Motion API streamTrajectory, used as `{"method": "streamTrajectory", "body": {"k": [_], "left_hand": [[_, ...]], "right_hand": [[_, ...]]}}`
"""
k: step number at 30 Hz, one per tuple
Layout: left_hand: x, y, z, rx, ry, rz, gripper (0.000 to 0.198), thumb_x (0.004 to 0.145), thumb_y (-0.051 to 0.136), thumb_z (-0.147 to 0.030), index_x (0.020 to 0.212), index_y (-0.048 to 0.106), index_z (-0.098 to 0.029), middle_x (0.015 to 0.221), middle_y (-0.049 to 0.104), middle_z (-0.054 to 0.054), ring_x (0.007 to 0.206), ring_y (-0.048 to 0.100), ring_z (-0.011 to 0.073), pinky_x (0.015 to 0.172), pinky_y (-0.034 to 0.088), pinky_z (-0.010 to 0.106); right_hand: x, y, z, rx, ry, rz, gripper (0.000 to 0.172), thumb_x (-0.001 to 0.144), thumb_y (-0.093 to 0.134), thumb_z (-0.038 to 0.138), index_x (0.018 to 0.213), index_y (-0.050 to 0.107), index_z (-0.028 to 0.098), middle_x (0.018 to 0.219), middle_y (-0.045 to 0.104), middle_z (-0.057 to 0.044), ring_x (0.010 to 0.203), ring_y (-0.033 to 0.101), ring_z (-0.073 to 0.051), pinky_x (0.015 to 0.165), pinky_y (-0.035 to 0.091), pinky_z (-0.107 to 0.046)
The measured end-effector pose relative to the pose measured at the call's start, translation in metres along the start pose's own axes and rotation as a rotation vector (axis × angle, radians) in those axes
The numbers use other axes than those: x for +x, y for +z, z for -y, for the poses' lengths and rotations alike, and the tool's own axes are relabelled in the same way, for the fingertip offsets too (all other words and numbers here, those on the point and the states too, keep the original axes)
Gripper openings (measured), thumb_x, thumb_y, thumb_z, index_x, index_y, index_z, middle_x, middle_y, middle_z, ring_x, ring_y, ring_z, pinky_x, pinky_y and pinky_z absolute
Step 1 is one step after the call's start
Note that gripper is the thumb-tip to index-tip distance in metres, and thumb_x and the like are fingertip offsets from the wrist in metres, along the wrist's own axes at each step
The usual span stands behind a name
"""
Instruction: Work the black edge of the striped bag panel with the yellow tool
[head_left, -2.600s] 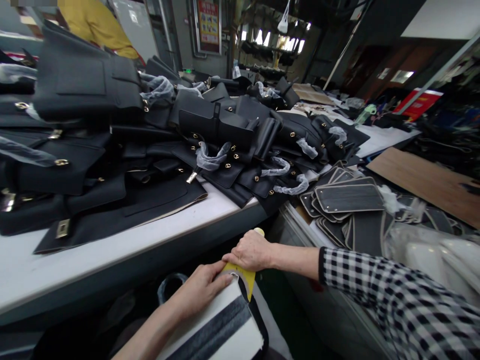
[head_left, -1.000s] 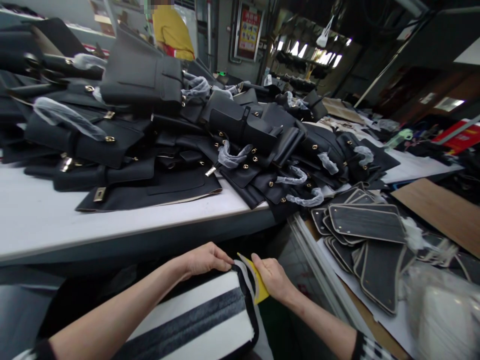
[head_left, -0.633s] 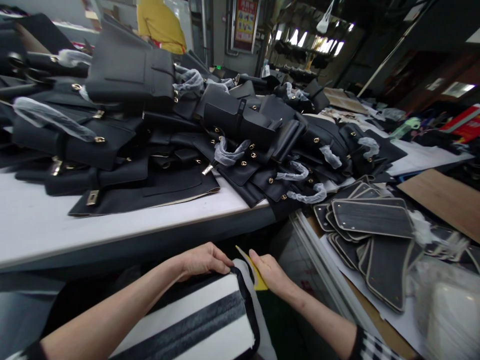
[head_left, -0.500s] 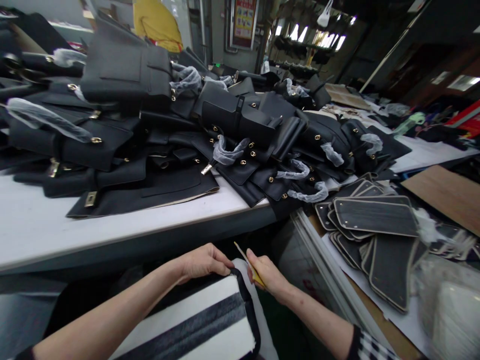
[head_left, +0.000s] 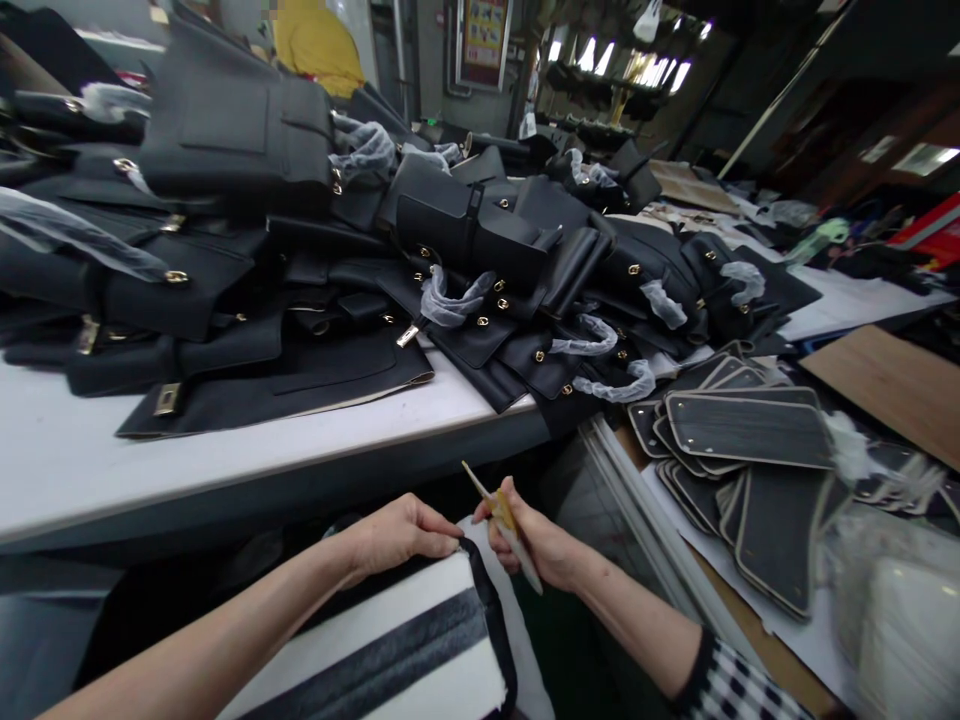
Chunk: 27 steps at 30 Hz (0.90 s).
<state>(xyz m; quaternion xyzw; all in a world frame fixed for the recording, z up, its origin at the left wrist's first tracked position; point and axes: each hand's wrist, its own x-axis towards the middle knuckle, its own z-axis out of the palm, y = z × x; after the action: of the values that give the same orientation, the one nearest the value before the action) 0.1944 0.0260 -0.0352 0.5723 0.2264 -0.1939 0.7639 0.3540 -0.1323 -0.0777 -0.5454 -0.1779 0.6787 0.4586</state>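
My left hand (head_left: 409, 540) pinches the black edge at the upper corner of a box-shaped bag piece (head_left: 397, 620). Its visible face is white with a wide black stripe, and a black rim runs round it. Just right of that corner, my right hand (head_left: 532, 540) is closed round a slim, pale stick-like tool with yellow on it (head_left: 504, 515). The thin tip points up and to the left, and the other end sticks out below the fingers. Its exact kind is unclear. White sheeting (head_left: 517, 630) shows beneath the bag piece on its right side.
Several black leather bags (head_left: 442, 230) with gold fittings and plastic-wrapped handles are heaped on the white table (head_left: 225, 460) ahead. To the right lie stacked black panels (head_left: 750, 430) with pale edges, near a brown board (head_left: 892, 390). A metal-railed edge (head_left: 637, 510) runs between.
The tool in my right hand has turned in the fingers, so its lower end now shows, and its tip sits slightly higher and further left. My left hand keeps its pinch on the corner.
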Motion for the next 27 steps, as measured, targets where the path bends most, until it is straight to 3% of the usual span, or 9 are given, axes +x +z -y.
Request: {"method": "streamTrajectory", "body": {"k": [3,5,8,11,15,21,24,27], "left_hand": [[0.001,-0.004,0.001,0.0,-0.001,-0.004,0.043,0.067,0.074,-0.036,0.1,0.073,-0.01,0.101,0.069,0.012,0.091,0.063,0.0292,0.088,0.048,0.037],[0.004,-0.006,0.001,0.034,0.0,-0.014,0.041,0.064,0.074,-0.035,0.097,0.074,-0.011,0.097,0.07,0.011,0.089,0.063,0.0285,0.087,0.048,0.036],[0.007,-0.006,0.0,0.074,-0.001,-0.027,0.036,0.062,0.072,-0.033,0.092,0.076,-0.014,0.09,0.071,0.008,0.083,0.062,0.0252,0.081,0.048,0.032],[0.009,-0.002,-0.002,0.094,-0.001,-0.044,0.03,0.06,0.069,-0.03,0.086,0.077,-0.016,0.081,0.07,0.004,0.071,0.058,0.02,0.069,0.046,0.027],[0.01,0.004,-0.001,0.121,0.007,-0.088,0.028,0.058,0.066,-0.029,0.08,0.077,-0.015,0.074,0.067,0.003,0.063,0.052,0.0168,0.059,0.041,0.024],[0.014,0.004,0.009,0.182,0.036,-0.161,0.027,0.06,0.061,-0.029,0.077,0.076,-0.014,0.061,0.057,0.0,0.056,0.041,0.0132,0.05,0.03,0.023],[0.015,0.001,0.012,0.195,0.045,-0.162,0.026,0.062,0.062,-0.031,0.075,0.075,-0.014,0.059,0.053,0.0,0.054,0.037,0.0125,0.05,0.029,0.023],[0.012,0.0,0.013,0.2,0.054,-0.121,0.031,0.064,0.063,-0.036,0.081,0.075,-0.013,0.064,0.057,0.001,0.056,0.041,0.0137,0.053,0.032,0.024]], "right_hand": [[-0.015,-0.001,0.005,0.24,0.004,0.116,0.086,0.072,0.044,0.087,0.131,0.042,0.026,0.069,0.044,0.006,0.053,0.037,-0.007,0.052,0.033,-0.021],[-0.019,0.007,0.003,0.285,0.003,0.07,0.088,0.071,0.062,0.077,0.138,0.035,0.027,0.071,0.045,0.007,0.054,0.037,-0.006,0.053,0.032,-0.021],[-0.017,0.023,-0.003,0.25,0.01,-0.104,0.077,0.07,0.077,0.05,0.131,0.041,0.021,0.065,0.041,0.008,0.05,0.033,-0.005,0.048,0.025,-0.02],[-0.013,0.036,-0.008,0.129,-0.014,-0.204,0.055,0.068,0.074,0.04,0.113,0.054,0.015,0.069,0.046,0.005,0.053,0.038,-0.007,0.048,0.024,-0.021],[-0.012,0.04,-0.012,-0.02,-0.117,-0.197,0.039,0.074,0.067,0.041,0.101,0.06,0.013,0.075,0.051,0.001,0.064,0.044,-0.009,0.058,0.032,-0.023],[-0.008,0.039,-0.019,-0.194,-0.251,-0.244,0.037,0.082,0.062,0.048,0.1,0.057,0.016,0.084,0.054,-0.001,0.077,0.048,-0.014,0.074,0.039,-0.028],[-0.008,0.039,-0.018,-0.276,-0.249,-0.296,0.037,0.082,0.061,0.048,0.1,0.058,0.017,0.085,0.054,-0.001,0.081,0.048,-0.015,0.077,0.04,-0.029],[-0.009,0.039,-0.013,-0.224,-0.18,-0.255,0.04,0.079,0.063,0.051,0.101,0.059,0.017,0.082,0.054,0.0,0.076,0.048,-0.014,0.074,0.04,-0.028]]}}
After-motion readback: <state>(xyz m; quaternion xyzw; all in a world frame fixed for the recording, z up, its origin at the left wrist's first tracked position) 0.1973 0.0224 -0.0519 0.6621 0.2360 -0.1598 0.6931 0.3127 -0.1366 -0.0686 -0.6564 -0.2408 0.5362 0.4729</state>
